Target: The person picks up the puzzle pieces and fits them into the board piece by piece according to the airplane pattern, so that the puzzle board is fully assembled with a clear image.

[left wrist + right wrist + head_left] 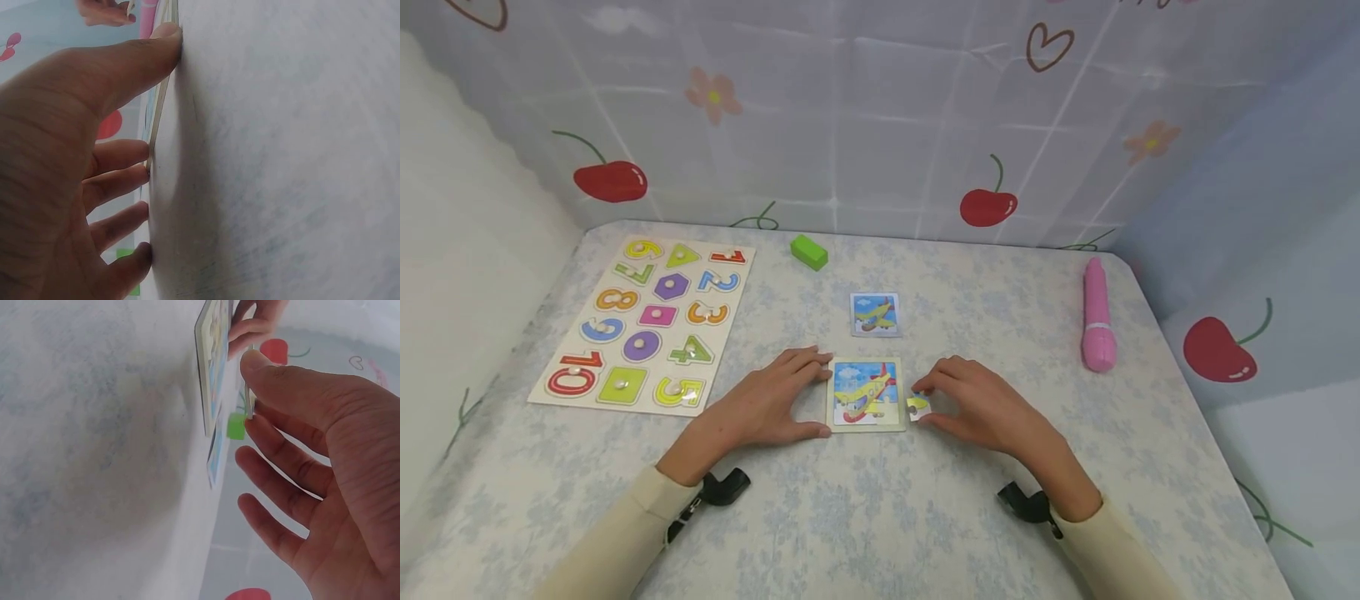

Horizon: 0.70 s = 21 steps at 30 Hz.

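A small square jigsaw puzzle with a yellow airplane lies in a pale frame at mid-table; a whitish patch shows at its lower right. My left hand rests along the frame's left side, its thumb and spread fingers touching the edge and the table. Just right of the frame, my right hand pinches a jigsaw piece, white with yellow and blue, between thumb and forefinger. In the right wrist view the piece appears edge-on, raised off the table, while the other fingers hang loosely bent.
Behind the puzzle lies a small airplane picture card. A green block sits farther back. To the left is a board of number and shape pieces; at the far right, a pink wand-like object. Printed curtains hang behind the table.
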Motion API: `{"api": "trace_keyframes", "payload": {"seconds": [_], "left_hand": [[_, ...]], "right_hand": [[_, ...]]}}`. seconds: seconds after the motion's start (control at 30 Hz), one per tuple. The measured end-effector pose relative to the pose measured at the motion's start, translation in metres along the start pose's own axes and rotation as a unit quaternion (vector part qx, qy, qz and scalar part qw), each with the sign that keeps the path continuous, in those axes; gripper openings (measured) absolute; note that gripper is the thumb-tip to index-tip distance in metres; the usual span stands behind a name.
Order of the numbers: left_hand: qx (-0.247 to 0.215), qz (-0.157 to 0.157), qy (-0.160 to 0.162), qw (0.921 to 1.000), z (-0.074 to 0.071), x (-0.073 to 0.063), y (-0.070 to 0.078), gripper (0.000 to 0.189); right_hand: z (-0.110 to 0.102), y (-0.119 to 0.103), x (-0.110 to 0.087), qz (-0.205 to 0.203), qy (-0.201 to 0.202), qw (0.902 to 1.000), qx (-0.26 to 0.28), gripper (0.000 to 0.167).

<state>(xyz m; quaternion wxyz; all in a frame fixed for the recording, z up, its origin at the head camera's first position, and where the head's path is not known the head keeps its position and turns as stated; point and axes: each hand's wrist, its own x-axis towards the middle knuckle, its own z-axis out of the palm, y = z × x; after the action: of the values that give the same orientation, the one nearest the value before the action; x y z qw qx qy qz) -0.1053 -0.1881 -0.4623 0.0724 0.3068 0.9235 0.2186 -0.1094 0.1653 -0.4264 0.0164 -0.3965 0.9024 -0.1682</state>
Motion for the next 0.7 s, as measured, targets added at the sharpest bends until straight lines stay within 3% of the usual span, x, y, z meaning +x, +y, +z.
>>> {"api": "trace_keyframes", "payload": {"seconds": [0.33,0.7], "left_hand": [[0.001,-0.002,-0.002,1.0,0.001,0.001,-0.001,0.082],[-0.004,0.0,0.001,1.0,0.0,0.001,-0.001,0.08]], "right_hand": [[0.006,-0.009,0.014,0.016,-0.018,0.9997,0.001,0.037],[0.02,-0.017,0.026,0.004,-0.02,0.9997,-0.01,0.038]]}}
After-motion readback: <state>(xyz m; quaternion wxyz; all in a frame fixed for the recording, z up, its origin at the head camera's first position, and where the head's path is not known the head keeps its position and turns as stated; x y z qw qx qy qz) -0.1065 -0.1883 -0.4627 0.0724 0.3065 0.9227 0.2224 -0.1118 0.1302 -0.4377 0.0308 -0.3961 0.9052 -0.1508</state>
